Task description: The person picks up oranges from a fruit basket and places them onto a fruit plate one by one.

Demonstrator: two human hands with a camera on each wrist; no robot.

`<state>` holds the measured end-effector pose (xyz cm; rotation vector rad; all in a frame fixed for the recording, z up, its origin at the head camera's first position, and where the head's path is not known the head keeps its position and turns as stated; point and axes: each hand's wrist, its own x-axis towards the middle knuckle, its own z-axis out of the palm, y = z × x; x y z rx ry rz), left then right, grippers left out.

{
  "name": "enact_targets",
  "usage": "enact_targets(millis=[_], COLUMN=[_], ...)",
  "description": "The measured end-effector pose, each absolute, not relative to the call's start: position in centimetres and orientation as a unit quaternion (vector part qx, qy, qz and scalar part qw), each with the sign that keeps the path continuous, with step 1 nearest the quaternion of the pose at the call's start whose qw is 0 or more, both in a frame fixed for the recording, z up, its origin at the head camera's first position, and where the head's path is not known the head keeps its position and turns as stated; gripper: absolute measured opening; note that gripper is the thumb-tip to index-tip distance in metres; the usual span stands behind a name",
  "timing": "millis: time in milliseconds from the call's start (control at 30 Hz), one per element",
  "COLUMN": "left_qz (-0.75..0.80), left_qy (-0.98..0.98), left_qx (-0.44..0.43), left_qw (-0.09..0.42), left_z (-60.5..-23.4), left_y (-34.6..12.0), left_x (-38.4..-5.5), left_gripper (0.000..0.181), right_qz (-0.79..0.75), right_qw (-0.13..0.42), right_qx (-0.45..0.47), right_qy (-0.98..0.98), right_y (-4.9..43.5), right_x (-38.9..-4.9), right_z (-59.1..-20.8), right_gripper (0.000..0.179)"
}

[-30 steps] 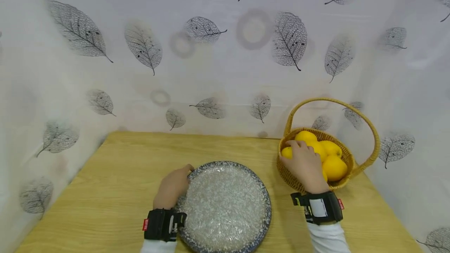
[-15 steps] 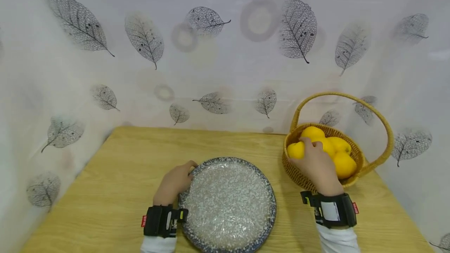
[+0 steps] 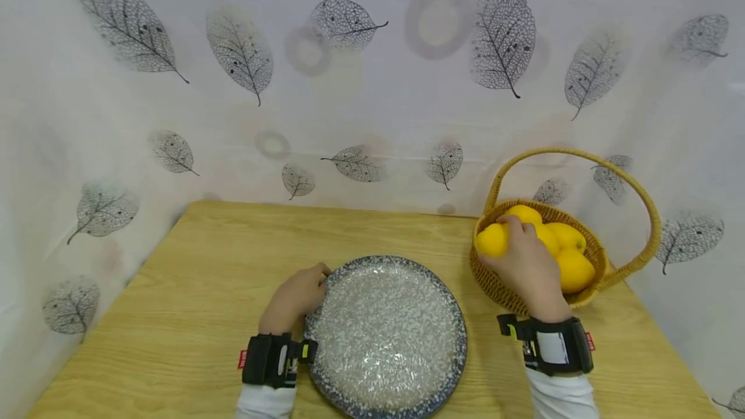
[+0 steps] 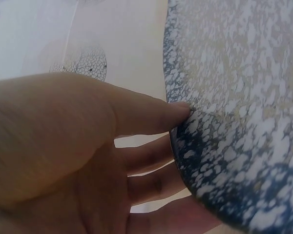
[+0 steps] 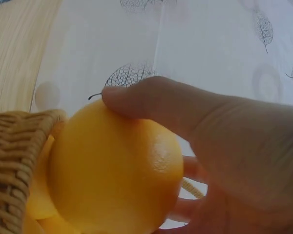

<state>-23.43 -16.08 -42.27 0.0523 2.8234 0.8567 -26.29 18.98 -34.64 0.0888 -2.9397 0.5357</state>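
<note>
My left hand point(image 3: 295, 297) pinches the left rim of a round speckled plate point(image 3: 387, 335). The left wrist view has the thumb on top of the plate's dark edge point(image 4: 188, 151) and the other fingers under it. At the right, my right hand point(image 3: 531, 271) reaches over a wicker basket point(image 3: 495, 286) and grips a yellow lemon point(image 3: 492, 240) at its left side. Close up in the right wrist view, that lemon point(image 5: 115, 170) sits between thumb and fingers beside the basket's woven rim point(image 5: 12, 156). The fingers behind it are partly hidden.
More lemons point(image 3: 575, 270) fill the basket, whose tall arched handle point(image 3: 646, 205) rises above it on the far and right sides. A wooden table point(image 3: 233, 244) lies under everything. A leaf-printed sheet point(image 3: 361, 96) hangs behind and around it.
The lemon in my right hand has come up a little within the basket and shows more. My left hand stays on the plate's rim. The head view has shifted slightly.
</note>
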Motion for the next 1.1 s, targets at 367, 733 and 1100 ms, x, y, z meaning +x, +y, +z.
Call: enact_targets(millis=[367, 733, 1100], left_qz=[0.288, 0.29, 0.286], left_qy=[0.953, 0.952, 0.952], left_qx=[0.016, 0.02, 0.014], left_qw=[0.091, 0.098, 0.108], left_z=[-41.9, -41.7, -41.8], left_y=[-16.5, -16.1, -16.2], left_x=[-23.6, -23.2, -23.3], left_gripper=[0.032, 0.031, 0.031], right_qz=[0.308, 0.321, 0.306], right_qw=[0.115, 0.063, 0.02], right_qx=[0.112, 0.193, 0.202], right_qy=[-0.938, -0.925, -0.93], right_y=[13.6, 7.3, 5.6], right_x=[-27.1, -26.1, -25.6], right_z=[-35.0, -38.5, -40.6], right_gripper=[0.072, 0.074, 0.065])
